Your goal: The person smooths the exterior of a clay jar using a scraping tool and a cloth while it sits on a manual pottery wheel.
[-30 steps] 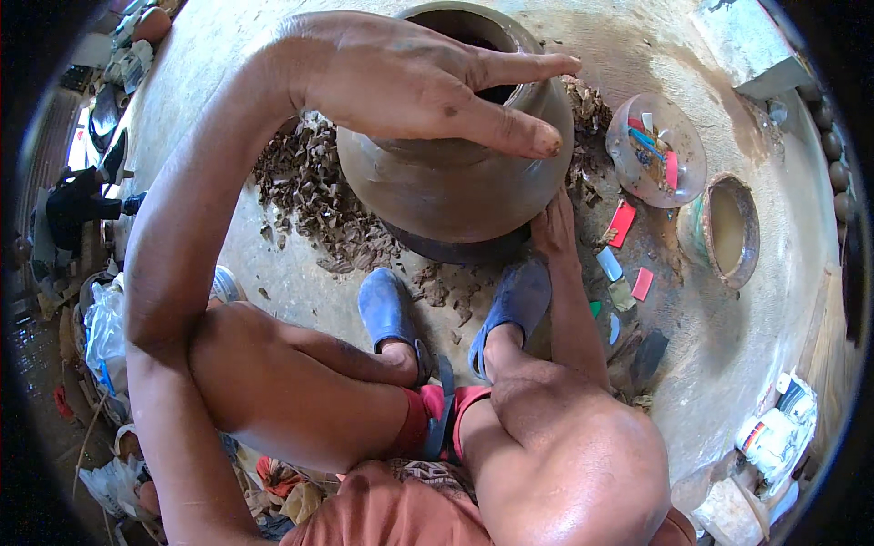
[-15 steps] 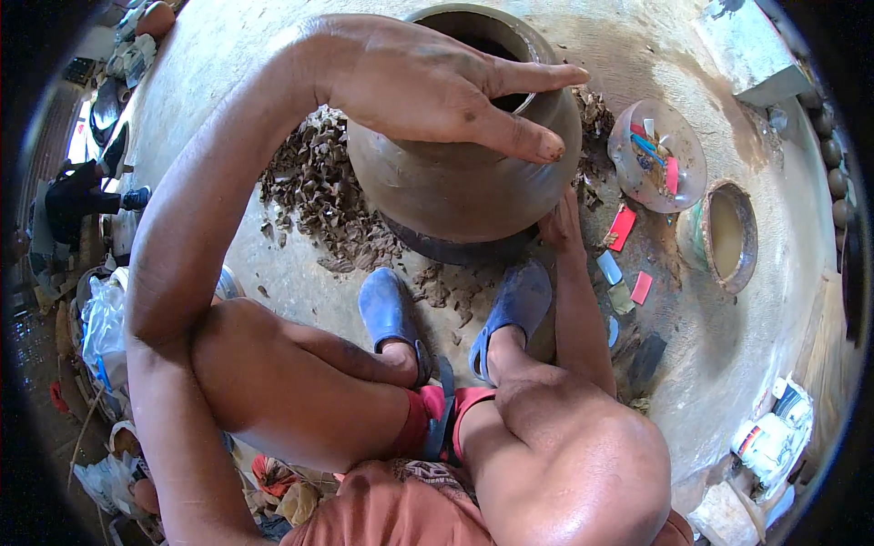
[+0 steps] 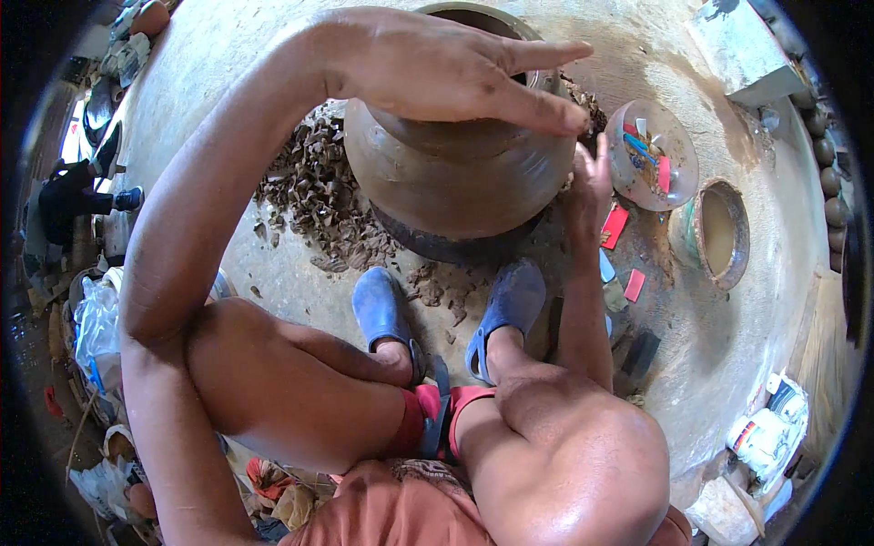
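Note:
A large wet grey-brown clay pot (image 3: 452, 187) with a wide dark mouth stands on a dark round base (image 3: 423, 238) between my blue clogs. My left hand (image 3: 442, 73) arches over its neck from the left, forefinger and thumb stretched apart; the other fingers are hidden, and I cannot tell whether it touches the rim. At the pot's right side is my right hand (image 3: 587, 173), fingers raised and apart, next to or against the wall, with nothing visible in it.
Clay scraps (image 3: 305, 182) lie around the pot. At right are a clear bowl of small tools (image 3: 628, 182), loose coloured pieces (image 3: 635, 285), a basin of murky water (image 3: 719, 232) and a pale block (image 3: 737, 55). Clutter lines the left, with a person's dark-shod foot (image 3: 127, 200).
My right hand has risen from low on the pot's side to higher beside it, fingers now showing. My left hand has shifted a little rightward over the neck.

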Available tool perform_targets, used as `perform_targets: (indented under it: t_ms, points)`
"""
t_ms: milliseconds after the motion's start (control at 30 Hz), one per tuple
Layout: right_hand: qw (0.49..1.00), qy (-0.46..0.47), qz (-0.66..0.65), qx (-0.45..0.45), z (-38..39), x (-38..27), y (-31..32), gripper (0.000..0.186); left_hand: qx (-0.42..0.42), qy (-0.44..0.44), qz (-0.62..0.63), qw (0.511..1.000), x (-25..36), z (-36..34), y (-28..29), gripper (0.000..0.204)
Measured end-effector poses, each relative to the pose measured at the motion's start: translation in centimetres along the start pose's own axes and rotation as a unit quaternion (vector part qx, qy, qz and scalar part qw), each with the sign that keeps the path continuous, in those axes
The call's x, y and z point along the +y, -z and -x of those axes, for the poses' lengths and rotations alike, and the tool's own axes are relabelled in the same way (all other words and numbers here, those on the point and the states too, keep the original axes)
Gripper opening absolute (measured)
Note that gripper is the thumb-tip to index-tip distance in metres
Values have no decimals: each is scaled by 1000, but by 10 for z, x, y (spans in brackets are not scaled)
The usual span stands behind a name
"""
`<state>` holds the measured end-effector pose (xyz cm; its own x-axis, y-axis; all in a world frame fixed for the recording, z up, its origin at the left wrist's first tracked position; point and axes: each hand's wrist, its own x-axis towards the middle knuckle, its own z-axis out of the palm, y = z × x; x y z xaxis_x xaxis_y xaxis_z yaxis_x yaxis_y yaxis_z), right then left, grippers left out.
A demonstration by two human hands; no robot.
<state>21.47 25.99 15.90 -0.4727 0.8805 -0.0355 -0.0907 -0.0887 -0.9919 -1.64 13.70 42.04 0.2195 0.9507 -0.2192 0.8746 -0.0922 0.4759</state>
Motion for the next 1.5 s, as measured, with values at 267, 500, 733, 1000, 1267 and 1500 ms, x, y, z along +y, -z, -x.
perform_targets:
  t_ms: [267, 500, 733, 1000, 1267, 1500]
  points:
    - [907, 247, 339, -46, 58, -126, -71, 128, -66, -153, -137, 976, -29, -17, -1, 51]
    - [901, 196, 375, -98, 46, -155, -82, 143, 25, 57, 144, 988, -2, -8, -7, 80]
    - [940, 135, 309, -50, 12, -156, -36, 108, -95, -88, -27, 991, -19, -17, 10, 57]
    - [968, 158, 162, 112, 5, -117, 11, 50, -8, -29, 15, 999, -24, -23, -8, 57]
    - [931, 29, 337, 135, -17, 2, 51, 29, 26, 72, 180, 981, -7, -18, -3, 71]
    - [859, 70, 483, 157, -108, 59, 35, 29, -42, 143, 239, 959, 17, -27, 12, 82]
